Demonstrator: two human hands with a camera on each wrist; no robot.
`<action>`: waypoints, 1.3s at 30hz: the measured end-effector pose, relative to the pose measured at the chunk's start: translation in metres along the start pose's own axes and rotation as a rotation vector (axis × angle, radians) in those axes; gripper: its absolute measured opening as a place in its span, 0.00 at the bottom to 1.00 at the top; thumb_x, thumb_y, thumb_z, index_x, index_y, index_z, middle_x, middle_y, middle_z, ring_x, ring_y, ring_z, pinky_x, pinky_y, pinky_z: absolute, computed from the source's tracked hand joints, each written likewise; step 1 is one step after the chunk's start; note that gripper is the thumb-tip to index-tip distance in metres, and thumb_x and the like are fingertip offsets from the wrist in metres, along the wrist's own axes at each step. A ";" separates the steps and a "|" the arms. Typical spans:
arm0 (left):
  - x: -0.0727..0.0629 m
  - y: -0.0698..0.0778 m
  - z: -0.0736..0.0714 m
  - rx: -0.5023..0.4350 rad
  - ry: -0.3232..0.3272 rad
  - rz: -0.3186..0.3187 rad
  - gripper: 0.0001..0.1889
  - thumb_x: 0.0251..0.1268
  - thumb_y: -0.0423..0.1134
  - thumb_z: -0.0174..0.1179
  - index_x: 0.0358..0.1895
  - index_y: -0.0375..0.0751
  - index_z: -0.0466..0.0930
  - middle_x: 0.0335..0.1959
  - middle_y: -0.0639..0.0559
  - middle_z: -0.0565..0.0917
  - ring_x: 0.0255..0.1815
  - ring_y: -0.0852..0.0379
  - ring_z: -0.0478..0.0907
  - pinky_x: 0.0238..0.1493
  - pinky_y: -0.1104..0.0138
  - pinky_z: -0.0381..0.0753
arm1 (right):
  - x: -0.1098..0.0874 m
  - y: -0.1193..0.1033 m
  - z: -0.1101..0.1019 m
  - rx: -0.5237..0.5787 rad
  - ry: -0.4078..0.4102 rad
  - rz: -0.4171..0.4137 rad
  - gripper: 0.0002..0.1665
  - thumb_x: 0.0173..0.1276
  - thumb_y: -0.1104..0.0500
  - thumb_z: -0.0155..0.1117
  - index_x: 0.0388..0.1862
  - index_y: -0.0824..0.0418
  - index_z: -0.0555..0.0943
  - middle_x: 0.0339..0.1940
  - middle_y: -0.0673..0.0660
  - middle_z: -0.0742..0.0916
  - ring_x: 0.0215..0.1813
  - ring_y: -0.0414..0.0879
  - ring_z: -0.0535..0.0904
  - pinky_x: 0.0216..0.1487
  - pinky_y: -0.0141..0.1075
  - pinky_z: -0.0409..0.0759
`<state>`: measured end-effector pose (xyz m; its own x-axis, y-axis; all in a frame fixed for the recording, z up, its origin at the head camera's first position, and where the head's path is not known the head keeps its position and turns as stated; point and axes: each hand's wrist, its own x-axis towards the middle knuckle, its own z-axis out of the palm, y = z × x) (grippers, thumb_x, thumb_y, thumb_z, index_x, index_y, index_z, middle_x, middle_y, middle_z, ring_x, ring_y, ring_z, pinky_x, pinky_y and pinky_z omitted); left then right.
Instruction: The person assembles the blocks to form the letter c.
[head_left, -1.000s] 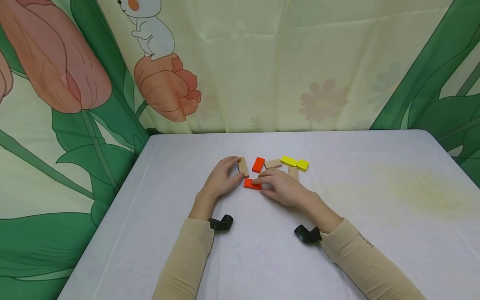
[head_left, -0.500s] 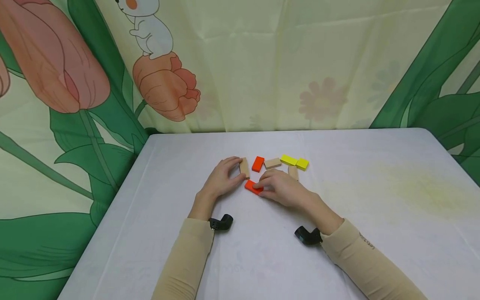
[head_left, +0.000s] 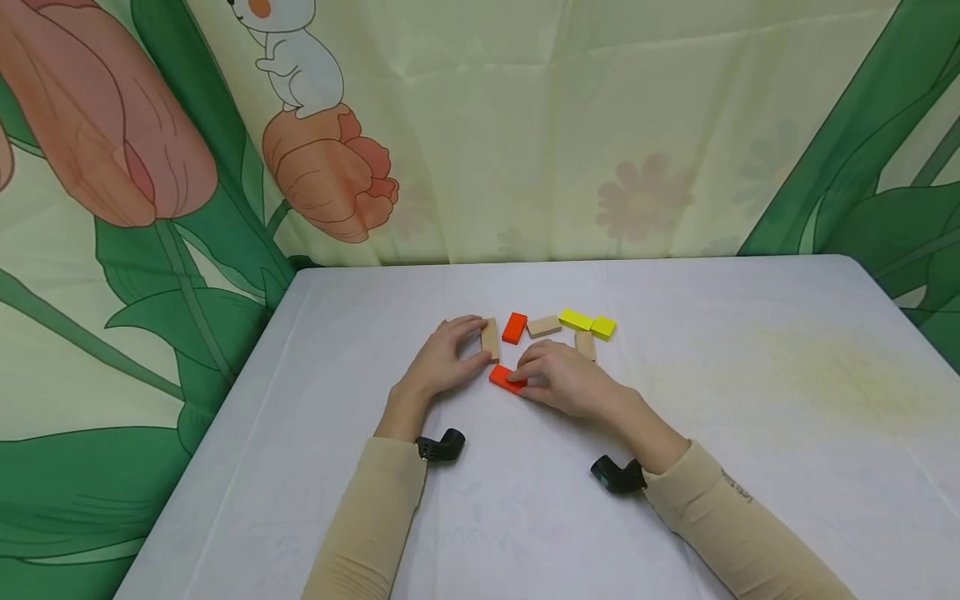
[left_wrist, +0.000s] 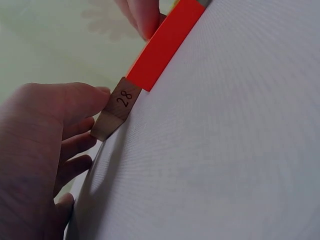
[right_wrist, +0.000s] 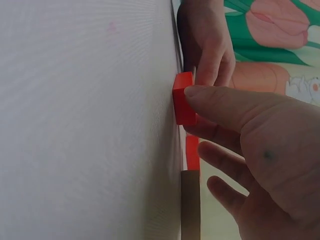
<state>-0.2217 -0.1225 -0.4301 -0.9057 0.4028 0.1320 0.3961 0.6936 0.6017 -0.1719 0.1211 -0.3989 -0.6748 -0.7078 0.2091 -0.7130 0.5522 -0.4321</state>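
Near the middle of the table, my left hand (head_left: 446,358) holds a plain wooden block (head_left: 490,340), thumb at its near end and fingertips at its far end. In the left wrist view this wooden block (left_wrist: 120,105) bears the number 28. My right hand (head_left: 566,379) pinches a red block (head_left: 507,379) between thumb and fingers. This red block (left_wrist: 167,47) lies on the cloth, slanted, its end close to the wooden block's near end. In the right wrist view my right thumb presses the end of the red block (right_wrist: 184,102).
Beyond the hands lie another red block (head_left: 514,327), a wooden block (head_left: 543,326), two yellow blocks (head_left: 575,319) and one more wooden block (head_left: 585,345), partly behind my right hand. A white cloth covers the table (head_left: 750,417); a printed curtain (head_left: 510,133) hangs behind.
The red block in my right hand has turned to a slant and come slightly nearer. The wooden block in my left hand has shifted slightly right and nearer, and stands straighter.
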 end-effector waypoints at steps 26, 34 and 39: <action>-0.001 0.002 -0.002 -0.008 -0.038 0.043 0.29 0.67 0.47 0.65 0.69 0.45 0.75 0.70 0.51 0.74 0.74 0.54 0.64 0.79 0.54 0.41 | -0.001 -0.003 0.002 -0.019 0.016 -0.018 0.15 0.63 0.61 0.75 0.49 0.59 0.90 0.44 0.51 0.88 0.52 0.49 0.81 0.58 0.43 0.79; -0.001 0.003 -0.003 -0.017 -0.043 0.047 0.29 0.66 0.46 0.64 0.70 0.44 0.75 0.69 0.51 0.74 0.74 0.54 0.64 0.79 0.55 0.41 | 0.001 -0.002 0.003 -0.015 0.019 -0.027 0.16 0.64 0.61 0.75 0.51 0.58 0.89 0.45 0.51 0.89 0.53 0.48 0.81 0.59 0.43 0.79; -0.001 0.002 -0.002 -0.023 -0.042 0.058 0.29 0.66 0.46 0.64 0.70 0.43 0.75 0.69 0.50 0.75 0.74 0.54 0.64 0.79 0.54 0.42 | 0.001 -0.002 0.003 -0.017 0.023 -0.031 0.16 0.64 0.61 0.75 0.51 0.58 0.89 0.45 0.51 0.88 0.53 0.48 0.81 0.59 0.43 0.79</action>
<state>-0.2205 -0.1231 -0.4273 -0.8742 0.4666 0.1345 0.4436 0.6547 0.6121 -0.1704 0.1183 -0.4008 -0.6567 -0.7142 0.2422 -0.7363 0.5378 -0.4106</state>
